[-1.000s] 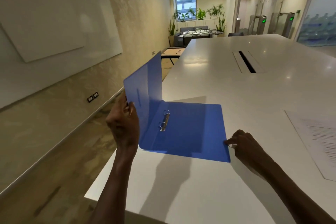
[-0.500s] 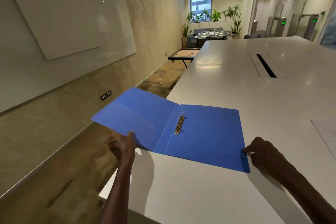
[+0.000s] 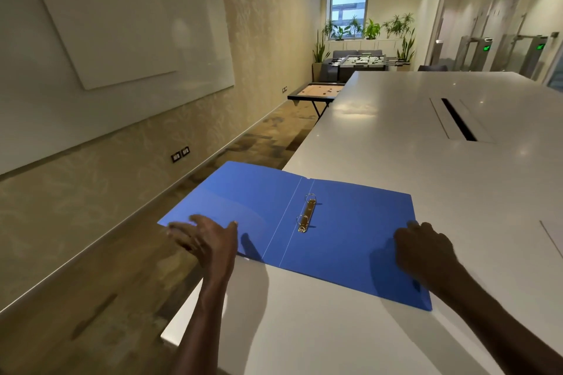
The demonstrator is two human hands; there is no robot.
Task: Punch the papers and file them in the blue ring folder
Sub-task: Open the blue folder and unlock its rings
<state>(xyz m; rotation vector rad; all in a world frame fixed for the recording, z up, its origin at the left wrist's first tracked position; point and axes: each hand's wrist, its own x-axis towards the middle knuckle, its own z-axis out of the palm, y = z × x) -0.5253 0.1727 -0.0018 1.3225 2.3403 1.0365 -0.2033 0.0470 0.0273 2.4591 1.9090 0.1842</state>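
Note:
The blue ring folder (image 3: 350, 231) lies fully open on the near left corner of the white table (image 3: 396, 137). Its left cover sticks out past the table's left edge, over the floor. The metal ring mechanism (image 3: 307, 214) sits along the spine with its two rings closed. My left hand (image 3: 207, 237) is spread at the near corner of the left cover, fingers straight, slightly blurred. My right hand (image 3: 423, 248) rests on the right cover's outer edge with its fingers bent down. A corner of a paper sheet (image 3: 553, 234) shows at the far right.
A dark cable slot (image 3: 457, 119) runs down the table's middle. The table's left edge drops to a patterned carpet (image 3: 100, 268). A whiteboard (image 3: 122, 24) hangs on the left wall. A small game table (image 3: 316, 91) stands beyond the far left corner.
The left cover has swung down from upright to flat. My left hand has let go of its edge and opened over the near corner. The camera has turned left, so the papers have slid almost out of view.

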